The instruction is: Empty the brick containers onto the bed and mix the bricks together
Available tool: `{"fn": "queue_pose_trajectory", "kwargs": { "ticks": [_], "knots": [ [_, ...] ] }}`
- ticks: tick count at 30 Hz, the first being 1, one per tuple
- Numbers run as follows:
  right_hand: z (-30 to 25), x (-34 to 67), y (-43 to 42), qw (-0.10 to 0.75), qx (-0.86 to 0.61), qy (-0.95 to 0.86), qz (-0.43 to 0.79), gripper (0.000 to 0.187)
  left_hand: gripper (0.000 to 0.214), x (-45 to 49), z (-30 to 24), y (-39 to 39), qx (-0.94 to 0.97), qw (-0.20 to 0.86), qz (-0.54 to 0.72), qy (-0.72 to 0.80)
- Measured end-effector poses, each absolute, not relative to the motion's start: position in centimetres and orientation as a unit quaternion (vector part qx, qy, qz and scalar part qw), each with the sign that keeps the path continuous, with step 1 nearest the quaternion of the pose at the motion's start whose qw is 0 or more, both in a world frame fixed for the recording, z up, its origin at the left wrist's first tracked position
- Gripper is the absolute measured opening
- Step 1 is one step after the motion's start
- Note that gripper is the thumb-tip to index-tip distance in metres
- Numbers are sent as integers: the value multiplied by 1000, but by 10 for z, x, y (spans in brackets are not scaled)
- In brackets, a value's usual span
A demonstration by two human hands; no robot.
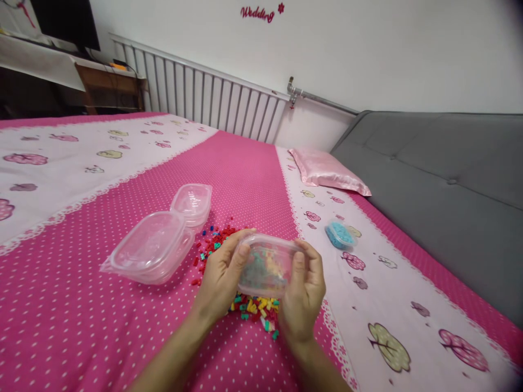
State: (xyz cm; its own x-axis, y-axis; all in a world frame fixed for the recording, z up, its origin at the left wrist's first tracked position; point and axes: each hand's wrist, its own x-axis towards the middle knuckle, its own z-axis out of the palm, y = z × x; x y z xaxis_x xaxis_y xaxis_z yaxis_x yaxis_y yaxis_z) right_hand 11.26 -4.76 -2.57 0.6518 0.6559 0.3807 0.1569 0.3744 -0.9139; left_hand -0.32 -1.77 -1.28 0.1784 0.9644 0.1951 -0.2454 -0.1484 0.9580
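Observation:
Between my hands is a clear plastic container (pixel 265 267), held above the bed. My left hand (pixel 226 267) grips its left side with the thumb on top, and my right hand (pixel 304 283) grips the right side the same way. Green and yellow shapes show blurred through the plastic; I cannot tell whether they lie inside or beneath it. Under and around the container spreads a pile of small toy building bricks (pixel 261 309) in red, yellow, green and blue, partly hidden by my hands.
Left of the pile stand stacked clear containers (pixel 151 245) and a smaller clear stack (pixel 192 202). A small container of light blue pieces (pixel 340 234) sits to the right. Farther off are a pink pillow (pixel 327 171), a grey headboard (pixel 433 201) and a white radiator (pixel 200 90).

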Motion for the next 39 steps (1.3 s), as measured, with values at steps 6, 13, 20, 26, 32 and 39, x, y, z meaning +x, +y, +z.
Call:
{"fn": "queue_pose_trajectory", "kwargs": {
  "ticks": [6, 13, 20, 26, 32, 39],
  "knots": [
    [-27, 107, -52, 765, -488, -371, 197, 33, 41, 1, -10, -17, 477, 585, 580, 307],
    [-19, 115, -47, 711, -407, -367, 439, 53, 46, -7, -6, -12, 382, 646, 604, 268],
    [-15, 126, -43, 684, -399, -342, 506, 39, 49, -22, 0, -9, 420, 667, 549, 280],
    [-8, 129, -48, 625, -413, -363, 554, 48, 48, -49, 12, -9, 549, 661, 411, 303],
    [-5, 139, -52, 604, -388, -436, 542, 56, 39, -92, 25, -13, 472, 484, 552, 488],
    [-9, 144, -44, 602, -472, -401, 504, 50, 26, -127, 27, -2, 309, 347, 725, 509]
  ]
}}
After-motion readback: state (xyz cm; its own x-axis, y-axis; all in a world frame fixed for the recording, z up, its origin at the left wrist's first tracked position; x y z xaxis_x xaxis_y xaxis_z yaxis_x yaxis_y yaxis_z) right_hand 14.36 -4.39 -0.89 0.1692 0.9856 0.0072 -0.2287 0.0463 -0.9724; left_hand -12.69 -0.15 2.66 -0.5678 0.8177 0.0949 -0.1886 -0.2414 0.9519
